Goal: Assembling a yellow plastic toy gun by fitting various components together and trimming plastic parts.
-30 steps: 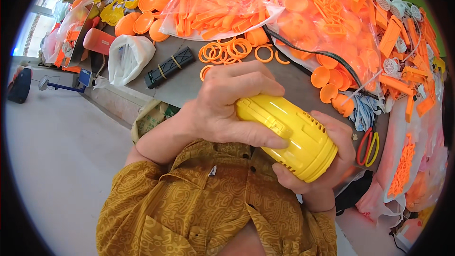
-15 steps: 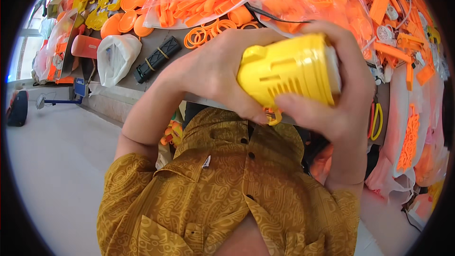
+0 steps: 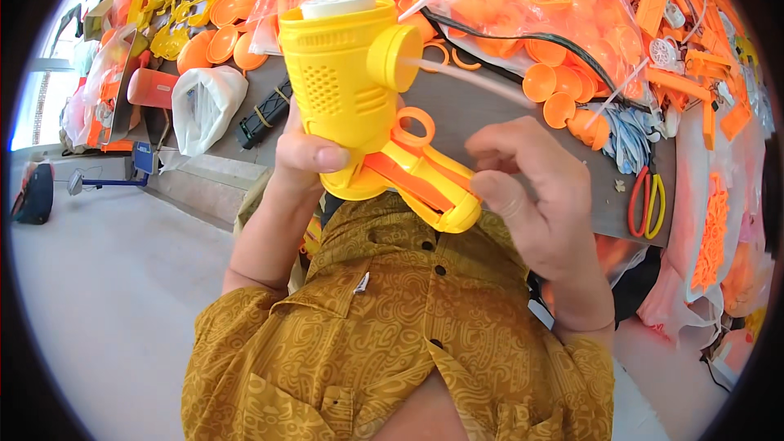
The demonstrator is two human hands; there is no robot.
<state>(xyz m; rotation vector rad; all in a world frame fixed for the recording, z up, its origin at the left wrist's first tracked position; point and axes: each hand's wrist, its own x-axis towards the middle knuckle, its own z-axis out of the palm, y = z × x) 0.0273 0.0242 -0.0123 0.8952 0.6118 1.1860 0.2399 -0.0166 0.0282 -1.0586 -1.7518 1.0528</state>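
A yellow toy gun (image 3: 339, 126) is raised in front of my chest, its barrel end with a white round cap (image 3: 339, 5) pointing up. My left hand (image 3: 304, 149) is closed around its back, the thumb lying across the lower body. From its side juts a round yellow knob, and a blurred pale rod (image 3: 482, 84) extends right from there. An orange ring trigger (image 3: 416, 126) sits by the handle, which has an orange inset and angles down to the right. Beside the handle's end is my right hand (image 3: 543, 196), fingers curled but apart, with nothing in them.
Orange parts in clear bags (image 3: 482, 0) crowd the far table. Orange cups (image 3: 555, 90), a black cable (image 3: 563, 42) and red-and-yellow-handled scissors (image 3: 648, 204) lie right. Left stand a white bag (image 3: 208, 106), a pink cylinder (image 3: 149, 86) and a black banded bundle (image 3: 263, 118).
The toy gun has turned from lying sideways to barrel up and moved left, showing its handle. My right hand has let go of its white-capped end and dropped lower.
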